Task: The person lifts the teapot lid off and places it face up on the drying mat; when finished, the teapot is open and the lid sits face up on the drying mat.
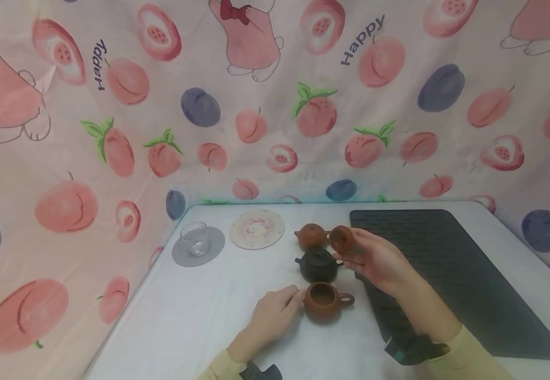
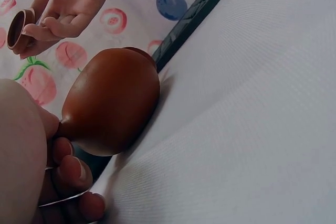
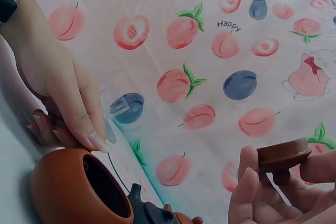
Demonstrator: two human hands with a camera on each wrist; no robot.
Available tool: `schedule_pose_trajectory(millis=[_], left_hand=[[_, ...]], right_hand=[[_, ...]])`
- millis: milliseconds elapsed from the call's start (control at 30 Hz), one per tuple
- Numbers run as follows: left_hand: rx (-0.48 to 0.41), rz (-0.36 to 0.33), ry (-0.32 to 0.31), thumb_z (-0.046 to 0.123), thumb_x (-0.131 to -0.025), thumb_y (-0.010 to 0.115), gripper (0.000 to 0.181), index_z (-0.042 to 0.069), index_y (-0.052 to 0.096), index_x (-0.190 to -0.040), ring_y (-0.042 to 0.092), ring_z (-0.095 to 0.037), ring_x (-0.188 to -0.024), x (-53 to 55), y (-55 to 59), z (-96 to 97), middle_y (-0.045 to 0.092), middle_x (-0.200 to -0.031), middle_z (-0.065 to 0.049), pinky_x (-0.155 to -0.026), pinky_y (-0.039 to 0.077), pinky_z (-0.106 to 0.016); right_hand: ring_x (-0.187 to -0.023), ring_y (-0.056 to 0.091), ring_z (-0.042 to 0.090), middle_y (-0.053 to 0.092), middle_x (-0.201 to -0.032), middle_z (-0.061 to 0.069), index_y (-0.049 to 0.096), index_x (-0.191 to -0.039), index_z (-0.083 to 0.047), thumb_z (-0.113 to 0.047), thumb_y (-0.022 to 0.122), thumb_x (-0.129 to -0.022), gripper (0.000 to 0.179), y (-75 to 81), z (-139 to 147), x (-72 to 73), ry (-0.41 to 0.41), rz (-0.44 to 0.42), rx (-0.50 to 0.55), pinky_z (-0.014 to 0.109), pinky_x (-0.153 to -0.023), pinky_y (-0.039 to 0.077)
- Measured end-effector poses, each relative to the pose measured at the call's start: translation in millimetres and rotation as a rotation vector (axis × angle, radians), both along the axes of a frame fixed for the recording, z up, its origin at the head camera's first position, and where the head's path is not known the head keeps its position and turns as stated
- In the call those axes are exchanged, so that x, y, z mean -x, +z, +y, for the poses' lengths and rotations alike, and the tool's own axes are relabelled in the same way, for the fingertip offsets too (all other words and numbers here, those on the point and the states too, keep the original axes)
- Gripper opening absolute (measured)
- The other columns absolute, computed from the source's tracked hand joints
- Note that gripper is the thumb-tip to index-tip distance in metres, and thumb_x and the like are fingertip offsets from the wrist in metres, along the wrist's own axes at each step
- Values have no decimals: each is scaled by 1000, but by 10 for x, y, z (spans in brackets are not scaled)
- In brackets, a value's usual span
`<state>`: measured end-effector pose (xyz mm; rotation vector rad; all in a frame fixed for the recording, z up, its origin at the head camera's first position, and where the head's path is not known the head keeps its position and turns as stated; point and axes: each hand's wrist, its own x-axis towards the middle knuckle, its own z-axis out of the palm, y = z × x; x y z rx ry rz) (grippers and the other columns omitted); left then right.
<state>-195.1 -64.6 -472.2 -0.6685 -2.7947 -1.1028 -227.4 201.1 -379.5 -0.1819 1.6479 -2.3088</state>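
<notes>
Three small teapots stand in a column on the white table. Nearest is a reddish-brown teapot (image 1: 321, 311) without its lid, its round mouth facing up and its handle to the right. My left hand (image 1: 273, 315) pinches its spout (image 2: 66, 129) between thumb and fingers. My right hand (image 1: 379, 262) holds a brown teapot lid (image 1: 341, 240) by its edge, raised and tipped so its hollow underside faces the head view. In the right wrist view the lid's knob (image 3: 281, 176) points down between the fingers. Behind the open pot sit a black teapot (image 1: 318, 267) and another reddish-brown teapot (image 1: 310, 238).
A large dark ribbed mat (image 1: 464, 295) covers the table's right side. At the back left, a clear glass cup (image 1: 195, 240) stands on a grey round coaster (image 1: 215, 248). Beside it lies a round patterned mat (image 1: 257, 230). A fruit-printed cloth (image 1: 265, 105) hangs behind.
</notes>
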Motion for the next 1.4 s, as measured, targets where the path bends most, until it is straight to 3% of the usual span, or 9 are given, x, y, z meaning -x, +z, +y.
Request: schedule_pose_trajectory(millis=[233, 333, 467, 633, 767, 933, 1100, 1400], left_hand=[[-1, 3, 0, 42, -110, 42, 39, 24, 53, -76, 44, -6, -55, 5, 4, -1, 47, -62, 12, -52, 32, -25], [-1, 3, 3, 42, -110, 42, 39, 24, 53, -77, 44, -6, -56, 4, 3, -2, 47, -62, 12, -52, 32, -25], [5, -1, 8, 40, -110, 43, 38, 25, 53, -76, 44, -6, -56, 8, -4, -3, 47, -62, 12, -52, 32, -25], [9, -16, 7, 41, -110, 42, 39, 25, 53, -77, 44, -6, -55, 21, -24, -8, 48, -62, 12, -52, 33, -25], [11, -1, 7, 44, -110, 41, 40, 25, 53, -77, 45, -6, -55, 18, -44, -12, 47, -61, 12, -52, 32, -25], [7, 6, 7, 45, -110, 41, 40, 25, 52, -76, 45, -6, -56, 13, -46, -12, 47, -61, 12, -52, 32, -25], [7, 4, 7, 45, -110, 40, 41, 25, 52, -77, 44, -5, -56, 12, -37, -9, 47, -61, 13, -52, 33, -25], [5, -1, 10, 47, -110, 40, 41, 25, 53, -77, 46, -6, -57, 11, -37, -8, 48, -62, 13, -53, 34, -25]], right_hand=[[-107, 70, 25, 70, -117, 1, 59, -130, -18, -41, 55, -107, 33, 32, 5, 7, 2, -58, 36, 34, -90, 53], [-106, 70, 23, 70, -117, 1, 55, -135, -16, -42, 55, -107, 39, 42, 5, 3, -2, -56, 20, 33, -89, 53], [-107, 68, 21, 67, -119, 1, 45, -148, -8, -38, 59, -105, 54, 69, 0, -15, -18, -5, -87, 32, -92, 52], [-116, 59, 25, 56, -133, 11, 37, -152, -1, -27, 66, -102, 64, 57, 8, -8, -22, 79, -266, 45, -106, 43], [-124, 51, 30, 47, -140, 17, 36, -151, 0, -21, 70, -100, 65, 38, 29, -10, -29, 131, -335, 50, -109, 40], [-124, 49, 30, 49, -138, 19, 37, -151, 0, -17, 75, -95, 69, 46, 50, -12, -79, 169, -414, 47, -106, 40], [-126, 45, 32, 49, -138, 19, 41, -150, -3, -18, 78, -92, 70, 61, 81, -11, -127, 203, -504, 56, -109, 33], [-127, 44, 34, 53, -134, 16, 48, -144, -8, -24, 81, -90, 64, 82, 143, 0, -151, 238, -617, 63, -107, 33]])
